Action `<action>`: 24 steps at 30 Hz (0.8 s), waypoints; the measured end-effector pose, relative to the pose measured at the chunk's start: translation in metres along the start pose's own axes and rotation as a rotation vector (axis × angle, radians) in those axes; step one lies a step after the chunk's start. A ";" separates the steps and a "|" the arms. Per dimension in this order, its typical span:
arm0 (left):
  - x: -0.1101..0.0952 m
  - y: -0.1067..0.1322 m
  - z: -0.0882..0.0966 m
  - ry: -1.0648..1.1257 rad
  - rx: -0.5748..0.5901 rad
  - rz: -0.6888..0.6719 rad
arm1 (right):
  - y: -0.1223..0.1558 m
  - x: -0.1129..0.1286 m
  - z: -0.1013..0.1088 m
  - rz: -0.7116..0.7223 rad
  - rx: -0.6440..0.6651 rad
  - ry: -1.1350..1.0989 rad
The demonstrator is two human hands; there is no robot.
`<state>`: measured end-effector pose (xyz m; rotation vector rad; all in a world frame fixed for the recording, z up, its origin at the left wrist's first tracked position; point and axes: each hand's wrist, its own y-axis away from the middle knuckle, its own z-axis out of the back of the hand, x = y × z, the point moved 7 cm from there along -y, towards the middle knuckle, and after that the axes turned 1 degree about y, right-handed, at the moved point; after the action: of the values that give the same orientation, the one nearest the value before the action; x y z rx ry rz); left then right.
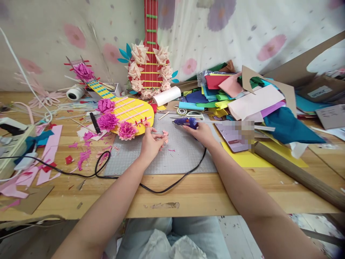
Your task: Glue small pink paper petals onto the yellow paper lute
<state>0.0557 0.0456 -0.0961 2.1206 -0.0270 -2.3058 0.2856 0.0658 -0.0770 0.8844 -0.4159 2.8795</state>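
Note:
My right hand [201, 133] is wrapped round a blue glue gun [186, 122], its nozzle turned to the left above the grey cutting mat [185, 158]. A pale glue stick [209, 122] sticks out behind it. At the mat's left part, my left hand [151, 144] is closed in a pinch on a small pink paper petal [165, 133]. Just beyond that hand lies a yellow paper guitar [144, 108] with pink strips and red bits across it. Magenta and pink paper flowers [108, 121] line its left side.
A red paper guitar [151, 77] stands at the back. Coloured paper sheets [256, 102] pile up at right, near a phone [233, 136] and a cardboard tube [296, 174]. A black cable [172, 189] loops across the front. Paper scraps [51, 154] and a power strip [16, 147] lie left.

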 end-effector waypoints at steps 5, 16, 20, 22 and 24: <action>-0.005 0.001 0.003 -0.094 -0.006 -0.042 | 0.020 0.005 0.030 -0.086 0.158 0.306; -0.015 0.002 0.004 -0.339 0.018 -0.149 | 0.041 0.104 -0.016 0.457 0.390 -0.080; -0.023 0.002 0.004 -0.493 0.010 -0.208 | 0.040 0.114 -0.026 0.496 0.415 0.085; -0.024 0.002 0.004 -0.518 0.005 -0.209 | 0.040 0.117 -0.030 0.501 0.415 0.178; -0.024 0.002 0.004 -0.521 -0.002 -0.209 | 0.041 0.118 -0.032 0.504 0.404 0.257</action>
<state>0.0535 0.0441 -0.0718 1.5230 0.2018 -2.9074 0.1635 0.0379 -0.0453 0.4810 -0.0255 3.5665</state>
